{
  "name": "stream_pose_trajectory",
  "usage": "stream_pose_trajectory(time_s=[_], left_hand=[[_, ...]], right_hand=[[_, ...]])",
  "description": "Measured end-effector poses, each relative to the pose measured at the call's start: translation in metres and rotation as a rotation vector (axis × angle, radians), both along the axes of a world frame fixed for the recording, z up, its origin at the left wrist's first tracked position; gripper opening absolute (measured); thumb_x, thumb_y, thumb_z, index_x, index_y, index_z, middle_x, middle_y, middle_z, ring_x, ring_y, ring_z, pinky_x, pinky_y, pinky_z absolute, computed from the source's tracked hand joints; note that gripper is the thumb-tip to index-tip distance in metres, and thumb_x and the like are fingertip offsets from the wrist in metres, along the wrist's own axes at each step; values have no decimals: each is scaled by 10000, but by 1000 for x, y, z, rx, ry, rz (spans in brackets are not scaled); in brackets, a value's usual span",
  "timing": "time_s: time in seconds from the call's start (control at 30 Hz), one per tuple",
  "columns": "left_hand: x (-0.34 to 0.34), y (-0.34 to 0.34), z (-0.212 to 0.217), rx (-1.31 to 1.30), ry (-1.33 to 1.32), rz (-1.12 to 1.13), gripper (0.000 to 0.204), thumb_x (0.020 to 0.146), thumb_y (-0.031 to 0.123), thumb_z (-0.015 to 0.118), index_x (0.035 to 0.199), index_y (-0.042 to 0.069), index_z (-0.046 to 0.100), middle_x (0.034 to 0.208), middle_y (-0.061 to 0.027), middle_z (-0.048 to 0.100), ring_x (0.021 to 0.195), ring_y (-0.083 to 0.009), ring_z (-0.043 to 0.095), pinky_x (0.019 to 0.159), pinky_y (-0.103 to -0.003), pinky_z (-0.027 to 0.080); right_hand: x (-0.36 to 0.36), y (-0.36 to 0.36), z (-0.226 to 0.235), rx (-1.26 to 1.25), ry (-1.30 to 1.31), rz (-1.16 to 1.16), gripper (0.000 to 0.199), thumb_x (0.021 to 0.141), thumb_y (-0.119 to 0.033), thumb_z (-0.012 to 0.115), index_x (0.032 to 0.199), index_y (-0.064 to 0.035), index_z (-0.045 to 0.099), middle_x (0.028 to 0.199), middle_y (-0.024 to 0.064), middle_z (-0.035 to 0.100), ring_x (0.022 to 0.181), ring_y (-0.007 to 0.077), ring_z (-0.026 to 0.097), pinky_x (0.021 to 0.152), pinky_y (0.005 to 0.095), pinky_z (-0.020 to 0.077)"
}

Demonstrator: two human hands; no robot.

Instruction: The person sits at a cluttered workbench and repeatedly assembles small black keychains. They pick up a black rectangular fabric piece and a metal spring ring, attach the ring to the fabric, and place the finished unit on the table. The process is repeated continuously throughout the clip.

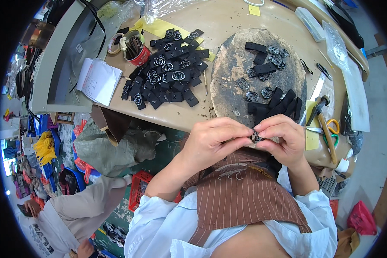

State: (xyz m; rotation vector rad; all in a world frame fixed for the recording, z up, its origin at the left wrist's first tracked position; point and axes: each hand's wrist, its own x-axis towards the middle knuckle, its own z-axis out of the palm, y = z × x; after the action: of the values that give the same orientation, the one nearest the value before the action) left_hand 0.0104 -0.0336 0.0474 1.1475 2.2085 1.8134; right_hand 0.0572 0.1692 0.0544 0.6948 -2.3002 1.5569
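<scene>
A worker's left hand [215,138] and right hand [284,136], thumbs and fingers closed in a pinch, grip a small dark, shiny piece [256,136] between them, at the near edge of a worn round block [228,71].

Small dark piece [256,137] mostly covered by left hand [217,136] and right hand [284,136], form too small to tell, lower layers of black strap pile [167,73] concealed, near edge of round block [228,81] partly obscured, second person [88,204] cropped at lower left.

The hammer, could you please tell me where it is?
In the head view, the hammer lies at the right, by the orange-handled scissors, near the round board.
</scene>
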Motion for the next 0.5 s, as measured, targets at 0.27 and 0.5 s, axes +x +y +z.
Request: stream_pose_trajectory(time_s=[0.27,0.5], left_hand=[[13,9,-4,8,13,181,71,799,11,653,844,-8,602,759,-58,621,684,-162,609,593,-266,484],[12,11,-18,316,-752,-86,130,861,41,611,973,-20,588,833,-31,600,817,-69,586,697,-218,482]], right_hand=[[-1,-8,-5,-16,24,-19,297,666,-73,791,896,-37,608,897,115,641,808,214,639,692,291,521],[8,-4,-19,-445,-366,8,265,714,16,735,934,11,588,995,127,582,881,170,613,744,270,531]])
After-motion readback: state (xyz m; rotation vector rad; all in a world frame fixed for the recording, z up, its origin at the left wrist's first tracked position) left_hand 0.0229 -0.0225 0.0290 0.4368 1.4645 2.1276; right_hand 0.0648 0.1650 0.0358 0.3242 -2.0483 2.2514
